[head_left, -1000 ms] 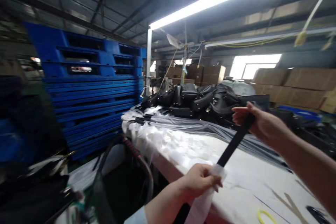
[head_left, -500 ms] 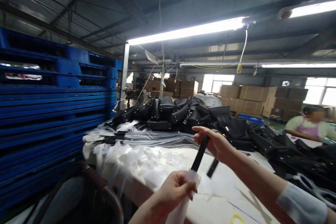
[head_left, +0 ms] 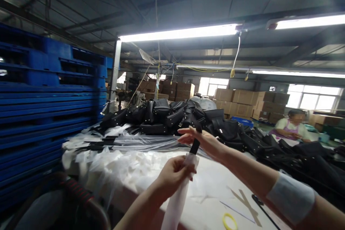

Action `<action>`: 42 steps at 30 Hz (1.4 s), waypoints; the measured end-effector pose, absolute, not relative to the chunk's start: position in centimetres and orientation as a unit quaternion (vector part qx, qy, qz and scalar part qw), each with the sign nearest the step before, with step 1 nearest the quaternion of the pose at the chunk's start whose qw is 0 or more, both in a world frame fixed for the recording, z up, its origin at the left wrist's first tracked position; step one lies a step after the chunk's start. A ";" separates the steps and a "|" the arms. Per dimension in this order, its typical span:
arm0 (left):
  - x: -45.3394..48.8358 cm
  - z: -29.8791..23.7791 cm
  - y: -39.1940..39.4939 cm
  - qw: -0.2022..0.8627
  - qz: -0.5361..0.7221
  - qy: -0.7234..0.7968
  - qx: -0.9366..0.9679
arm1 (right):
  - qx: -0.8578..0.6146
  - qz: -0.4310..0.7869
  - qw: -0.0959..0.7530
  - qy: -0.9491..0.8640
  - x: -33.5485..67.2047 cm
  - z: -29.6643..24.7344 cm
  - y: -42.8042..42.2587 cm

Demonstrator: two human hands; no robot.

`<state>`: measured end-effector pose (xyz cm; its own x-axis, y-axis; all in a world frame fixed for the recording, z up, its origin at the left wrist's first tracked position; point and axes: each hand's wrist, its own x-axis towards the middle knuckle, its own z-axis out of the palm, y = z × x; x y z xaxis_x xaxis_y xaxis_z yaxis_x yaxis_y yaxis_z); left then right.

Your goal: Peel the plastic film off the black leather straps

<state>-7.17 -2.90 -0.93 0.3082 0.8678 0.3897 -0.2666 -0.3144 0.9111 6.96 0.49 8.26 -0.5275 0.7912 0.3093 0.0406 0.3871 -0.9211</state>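
My left hand [head_left: 176,172] is closed around the mouth of a long, translucent white plastic sleeve [head_left: 176,205], which hangs down toward me. Out of the sleeve's top comes a flat black strap [head_left: 194,147], running up to my right hand [head_left: 208,143]. That hand has the strap across it near the thumb, with its fingers stretched to the left; how firmly it grips is partly hidden. Beneath my hands spreads a white tabletop [head_left: 205,194]. A heap of thin white plastic sleeves [head_left: 121,165] lies to the left, with sleeved black straps [head_left: 140,143] behind it.
Black bags [head_left: 161,115] are piled along the table's far side and right. A yellow tape ring [head_left: 229,221] and brown strips [head_left: 246,205] lie at the front right. Blue pallets [head_left: 48,115] stand left, near a padded handle [head_left: 78,189]. A co-worker [head_left: 289,129] sits far right.
My view has turned right. The hands have come closer together, and less of the black strap shows above the sleeve. Its loose end, hanging below my right hand before, is out of sight.
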 end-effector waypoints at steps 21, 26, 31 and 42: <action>-8.2 1.5 -5.1 0.524 0.488 0.193 0.671 | -0.358 0.192 0.528 -0.746 10.9 17.1 -0.1; -7.9 1.3 -5.0 0.540 0.490 0.190 0.657 | -0.342 0.260 0.494 -0.756 9.6 16.5 -1.0; -7.5 2.0 -4.9 0.560 0.540 0.167 0.606 | -0.314 0.336 0.456 -0.762 8.2 14.9 -1.9; -8.2 3.3 -4.4 0.532 0.598 0.164 0.576 | -0.284 0.469 0.327 -0.769 7.0 10.7 -2.4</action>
<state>-8.16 -4.39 3.34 0.2300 0.8255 0.5155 -0.4481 -0.3804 0.8090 7.04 -2.40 10.66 -0.6246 0.7445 0.2360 0.1306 0.3975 -0.9083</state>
